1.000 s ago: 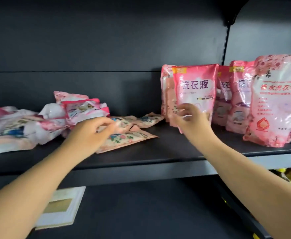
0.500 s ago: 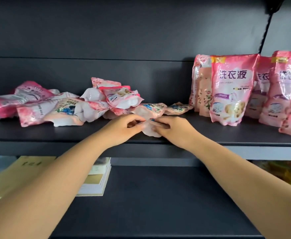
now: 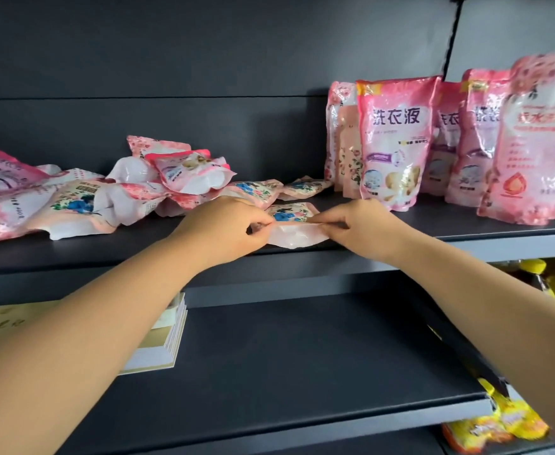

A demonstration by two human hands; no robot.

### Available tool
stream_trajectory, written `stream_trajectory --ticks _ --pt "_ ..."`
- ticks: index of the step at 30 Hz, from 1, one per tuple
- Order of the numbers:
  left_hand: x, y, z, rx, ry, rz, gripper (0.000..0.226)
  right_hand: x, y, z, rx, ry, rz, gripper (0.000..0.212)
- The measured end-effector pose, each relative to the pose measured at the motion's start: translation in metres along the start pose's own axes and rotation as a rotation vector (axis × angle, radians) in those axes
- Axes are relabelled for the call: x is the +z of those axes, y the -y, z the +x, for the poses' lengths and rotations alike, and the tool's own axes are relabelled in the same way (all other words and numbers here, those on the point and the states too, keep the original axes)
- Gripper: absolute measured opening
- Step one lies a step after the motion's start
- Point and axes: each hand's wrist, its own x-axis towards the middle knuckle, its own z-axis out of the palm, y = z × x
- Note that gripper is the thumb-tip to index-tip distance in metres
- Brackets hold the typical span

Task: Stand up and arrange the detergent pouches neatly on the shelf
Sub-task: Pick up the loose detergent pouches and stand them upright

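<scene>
— Shelving [image 3: 401, 239]: dark metal, matte dark back panel, 2 boards in view. What's on top board?

— Standing pouches [image 3: 394, 142] at 2 o'clock, 5 upright, 1 more partly hidden behind. Heap of fallen pouches [image 3: 82, 201] at 9–10 o'clock; overlap too much, roughly 8, can't count exactly.

— Hands?

— Left hand [image 3: 223, 228] & right hand [image 3: 358, 228] each pinch an end of 1 small flat pouch [image 3: 290, 226] at front edge, centre, 12 o'clock from arms. It lies flat, just beside heap.

— Lower board?

— 1 stack of books [image 3: 167, 336] at 8 o'clock. Yellow packets [image 3: 506, 418] at 4 o'clock & more at 3 o'clock, blurred, no count.
</scene>
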Motion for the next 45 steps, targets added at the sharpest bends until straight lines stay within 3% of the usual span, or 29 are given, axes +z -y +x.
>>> stream_trajectory --ticks 3,5,8,15,18,21,24,30,36,39,42,45 --pt "-0.001 -0.005 0.007 -0.017 0.028 -0.021 0.034 0.0 -0.002 0.003 0.009 -0.022 0.002 0.034" --pt "0.001 -0.007 0.013 -0.103 0.078 -0.154 0.021 0.003 -0.005 0.004 0.042 -0.057 0.118 0.032" --pt "0.009 -0.016 0.015 -0.177 0.142 -0.397 0.021 0.009 -0.007 0.007 0.121 -0.04 0.297 0.029" --pt "0.02 -0.019 0.011 -0.206 0.187 -0.546 0.017 0.017 -0.007 0.016 0.234 0.141 0.291 0.059" --pt "0.02 -0.021 0.01 -0.185 0.134 -0.501 0.011 0.023 -0.013 0.021 0.24 0.129 0.357 0.048" --pt "0.024 -0.024 0.011 -0.182 0.068 -0.387 0.008 0.028 -0.012 0.021 0.275 -0.035 0.439 0.031" --pt "0.022 -0.027 0.011 -0.224 0.035 -0.383 0.01 0.025 -0.007 0.016 0.295 -0.114 0.46 0.037" --pt "0.009 -0.026 0.008 -0.203 0.027 -0.342 0.009 0.008 -0.001 0.006 0.239 -0.117 0.352 0.049" --pt "-0.004 -0.029 -0.005 -0.139 -0.016 -0.262 0.014 -0.002 0.002 -0.013 0.181 -0.112 0.321 0.027" --pt "0.0 -0.037 -0.022 -0.066 -0.065 -0.245 0.017 0.0 0.007 -0.03 0.196 -0.07 0.465 0.013" --pt "0.006 -0.04 -0.038 -0.072 -0.127 -0.334 0.022 0.009 0.011 -0.044 0.259 -0.052 0.721 0.014" --pt "0.008 -0.048 -0.063 -0.182 -0.116 -0.937 0.03 0.017 0.011 -0.063 0.304 -0.011 1.223 0.017"
